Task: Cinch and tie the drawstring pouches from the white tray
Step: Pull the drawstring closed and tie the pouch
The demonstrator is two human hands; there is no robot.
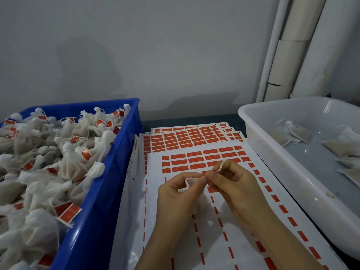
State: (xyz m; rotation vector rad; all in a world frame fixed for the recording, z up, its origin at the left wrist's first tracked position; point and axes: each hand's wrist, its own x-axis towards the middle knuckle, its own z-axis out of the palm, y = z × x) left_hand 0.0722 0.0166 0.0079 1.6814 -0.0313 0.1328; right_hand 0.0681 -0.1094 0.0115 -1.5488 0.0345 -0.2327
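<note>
Both left hand point(175, 193) and right hand point(239, 188) clamp fingers point(202, 179) on the drawstring point(190, 180) of one pouch point(198, 208).

Left hand point(175, 193) bare, right hand point(240, 189) bare, forearms point(155, 248) bare down to the lower frame edge, fingernails point(203, 178) apparently trimmed short, edges softened by wide-angle blur.

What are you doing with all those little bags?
A person is closing one small pouch. The left hand and right hand both pinch its white drawstring above the red sticker sheets. A few flat pouches wait in the white tray on the right. The blue crate on the left is heaped with tied pouches carrying red tags.
</note>
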